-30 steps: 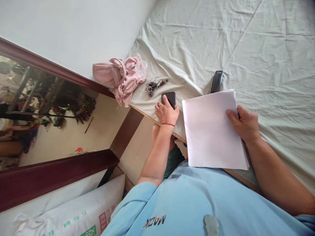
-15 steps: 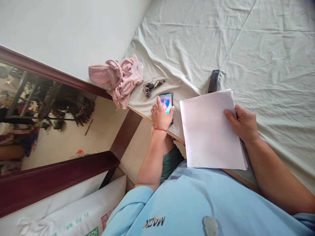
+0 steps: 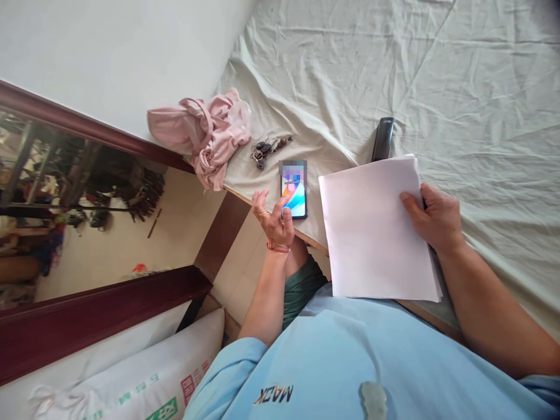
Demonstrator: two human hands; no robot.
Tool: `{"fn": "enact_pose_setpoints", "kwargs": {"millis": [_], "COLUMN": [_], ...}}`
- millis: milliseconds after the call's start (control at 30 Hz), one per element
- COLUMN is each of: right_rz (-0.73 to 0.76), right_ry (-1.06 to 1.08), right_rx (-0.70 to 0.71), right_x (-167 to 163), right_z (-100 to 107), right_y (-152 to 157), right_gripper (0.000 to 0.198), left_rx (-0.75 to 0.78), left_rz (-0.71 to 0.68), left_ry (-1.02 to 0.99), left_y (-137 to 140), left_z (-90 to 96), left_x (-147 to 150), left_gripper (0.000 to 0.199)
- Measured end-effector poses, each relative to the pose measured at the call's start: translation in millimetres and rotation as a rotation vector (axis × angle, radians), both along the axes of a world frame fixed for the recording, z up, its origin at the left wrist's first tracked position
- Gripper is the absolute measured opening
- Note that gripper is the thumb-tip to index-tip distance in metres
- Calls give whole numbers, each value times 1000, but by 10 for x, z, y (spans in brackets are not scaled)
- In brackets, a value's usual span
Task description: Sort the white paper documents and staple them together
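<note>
We see the smartphone [image 3: 296, 203] lying face up near the cloth's front edge, its screen lit (the upper part is blurred out, so we cannot read it). Our left hand [image 3: 275, 221] is at its lower left, fingers spread and gripping nothing, with the index finger over the glass; whether it touches, we cannot tell. The step in hand looks to us like working the screen, and a further touch would call for one steady fingertip while the phone lies flat. Our right hand [image 3: 440, 219] pinches a stack of white paper [image 3: 371, 233] by its right edge, thumb on top. Just beyond the stack, partly behind it, is a black oblong object [image 3: 384, 139]; a bunch of keys [image 3: 262, 153] lies near the phone, and a pink cloth [image 3: 214, 134] is bunched at the corner. The pale, wrinkled sheet [image 3: 481, 116] spreads beneath them. Past it we have a white wall [image 3: 109, 46], a dark red frame [image 3: 109, 297] and a printed white sack [image 3: 131, 373].
</note>
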State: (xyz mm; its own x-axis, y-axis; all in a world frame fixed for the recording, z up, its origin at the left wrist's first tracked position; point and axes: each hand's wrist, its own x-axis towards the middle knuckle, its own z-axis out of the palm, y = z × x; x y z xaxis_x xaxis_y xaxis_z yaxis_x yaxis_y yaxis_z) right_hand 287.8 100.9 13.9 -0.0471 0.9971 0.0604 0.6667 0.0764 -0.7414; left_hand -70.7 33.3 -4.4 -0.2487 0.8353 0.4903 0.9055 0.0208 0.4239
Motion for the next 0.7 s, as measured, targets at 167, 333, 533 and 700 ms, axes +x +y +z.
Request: {"fn": "enact_pose_setpoints", "kwargs": {"millis": [167, 333, 533, 700], "right_rz": [5, 2, 6, 9], "right_ry": [-10, -8, 7, 13], "right_rx": [-34, -27, -19, -20], "right_x": [-8, 2, -6, -3], "right_z": [41, 23, 27, 41], "right_y": [-12, -16, -14, -21], "right_gripper": [44, 43, 43, 43], "left_rx": [-182, -227, -76, 38], "left_rz": [-99, -86, 175, 355], "left_ry": [-20, -4, -25, -181], "left_y": [24, 24, 75, 130], "left_z": [22, 19, -46, -85], "left_x": [60, 115, 102, -11], "left_gripper": [71, 68, 75, 80]}}
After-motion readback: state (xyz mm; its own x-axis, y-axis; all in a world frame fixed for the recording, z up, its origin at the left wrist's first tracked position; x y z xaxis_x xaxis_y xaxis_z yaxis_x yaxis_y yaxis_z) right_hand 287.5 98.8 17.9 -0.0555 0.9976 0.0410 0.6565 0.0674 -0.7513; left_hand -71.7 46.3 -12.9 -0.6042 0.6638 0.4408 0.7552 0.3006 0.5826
